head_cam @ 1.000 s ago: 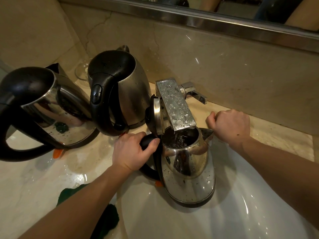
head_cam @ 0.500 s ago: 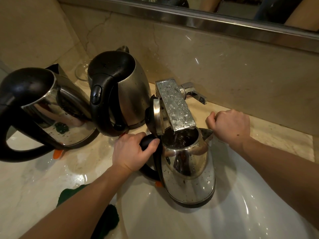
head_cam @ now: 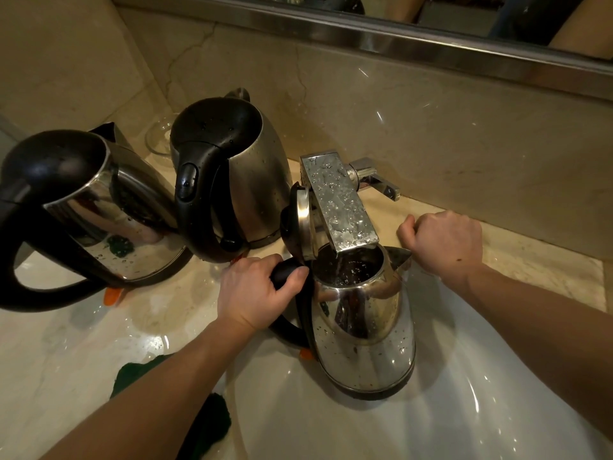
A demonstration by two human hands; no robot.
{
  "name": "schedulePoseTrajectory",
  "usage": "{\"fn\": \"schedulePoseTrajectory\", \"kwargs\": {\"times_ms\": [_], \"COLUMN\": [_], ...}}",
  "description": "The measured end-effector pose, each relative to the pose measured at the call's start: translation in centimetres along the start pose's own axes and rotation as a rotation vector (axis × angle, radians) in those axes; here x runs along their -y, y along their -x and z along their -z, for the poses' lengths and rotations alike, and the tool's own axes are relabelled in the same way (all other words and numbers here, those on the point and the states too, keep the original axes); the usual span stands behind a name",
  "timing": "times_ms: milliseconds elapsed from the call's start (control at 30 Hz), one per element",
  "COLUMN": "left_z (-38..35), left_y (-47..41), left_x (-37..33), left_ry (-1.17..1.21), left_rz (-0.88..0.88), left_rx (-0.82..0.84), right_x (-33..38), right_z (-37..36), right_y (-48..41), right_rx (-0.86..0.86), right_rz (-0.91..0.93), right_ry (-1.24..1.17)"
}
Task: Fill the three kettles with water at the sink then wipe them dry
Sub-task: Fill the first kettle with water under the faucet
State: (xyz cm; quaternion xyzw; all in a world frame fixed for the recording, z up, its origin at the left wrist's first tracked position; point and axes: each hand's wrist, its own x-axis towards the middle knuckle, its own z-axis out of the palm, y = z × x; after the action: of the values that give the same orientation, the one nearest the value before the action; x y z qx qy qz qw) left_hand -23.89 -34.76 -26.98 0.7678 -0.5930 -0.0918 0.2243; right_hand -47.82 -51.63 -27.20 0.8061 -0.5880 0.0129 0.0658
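At the sink [head_cam: 464, 410], my left hand [head_cam: 257, 293] is wrapped around the black handle of the open kettle [head_cam: 363, 330], fingers closed over the top of the grip. My right hand [head_cam: 442, 242] is curled into a loose fist, resting on the table [head_cam: 530, 260] just right of the kettle's spout and holding nothing.

The kettle stands upright in the basin with its lid [head_cam: 298, 220] hinged back to the left. The faucet spout [head_cam: 338, 200] reaches over the opening, and water shows inside the body. The lever [head_cam: 374, 179] sits at the far side of the spout, beyond my right hand.

To do this step well, I judge:
- Keep the opening centred under the spout so the stream clears the lid and rim.
- Hold the handle firmly; the load will grow as the level rises.
- Watch the level and move my right hand to the lever before it nears the rim.

Two more kettles stand on the table, lids shut: the far kettle [head_cam: 238, 174] and the left kettle [head_cam: 89, 207], both beaded with drops. A dark green cloth [head_cam: 205, 429] lies near, under my left forearm, ready for wiping.
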Motion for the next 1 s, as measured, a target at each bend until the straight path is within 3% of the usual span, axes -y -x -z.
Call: {"fn": "schedulePoseTrajectory", "kwargs": {"times_ms": [1000], "left_z": [0.04], "left_y": [-0.03], "left_x": [-0.05], "left_ry": [-0.013], "left_rz": [0.008], "left_rx": [0.005], "right_x": [0.08], "right_z": [0.11], "right_y": [-0.02], "right_rx": [0.007], "right_rz": [0.01], "right_ry": [0.029]}}
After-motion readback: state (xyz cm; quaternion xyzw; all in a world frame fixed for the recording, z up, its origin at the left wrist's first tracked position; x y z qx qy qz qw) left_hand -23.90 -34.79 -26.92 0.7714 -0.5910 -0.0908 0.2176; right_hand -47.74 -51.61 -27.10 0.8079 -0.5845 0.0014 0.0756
